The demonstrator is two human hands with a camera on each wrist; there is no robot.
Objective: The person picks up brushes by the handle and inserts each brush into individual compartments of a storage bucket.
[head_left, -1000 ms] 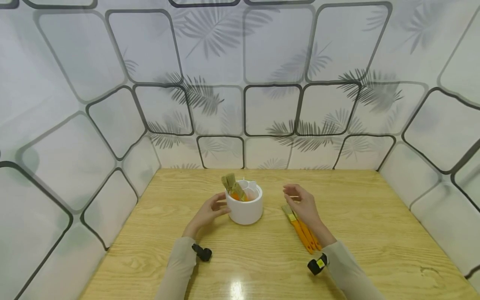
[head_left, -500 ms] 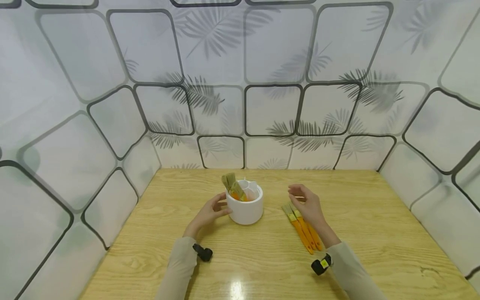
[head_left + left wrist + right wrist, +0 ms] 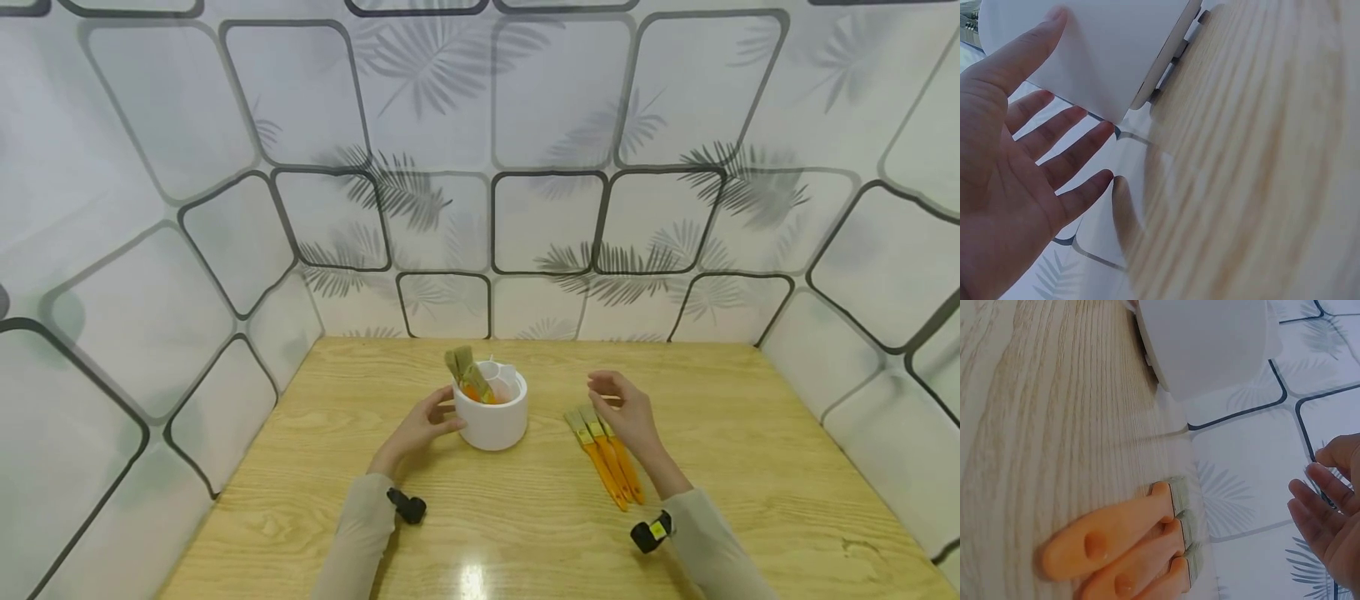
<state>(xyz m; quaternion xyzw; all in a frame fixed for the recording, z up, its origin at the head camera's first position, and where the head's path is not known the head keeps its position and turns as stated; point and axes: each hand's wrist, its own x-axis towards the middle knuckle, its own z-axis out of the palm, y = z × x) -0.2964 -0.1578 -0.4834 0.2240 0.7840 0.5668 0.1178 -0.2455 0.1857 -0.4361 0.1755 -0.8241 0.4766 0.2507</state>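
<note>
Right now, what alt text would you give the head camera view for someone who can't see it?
A person's left hand touches a white pot holding brushes on a wooden table, while the right hand hovers, holding nothing, over three orange-handled brushes lying beside it.

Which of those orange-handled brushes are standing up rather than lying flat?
The brushes in the white pot stand bristles-up, leaning against its rim by the left hand. The three brushes on the table lie flat, side by side, below the right hand.
</note>
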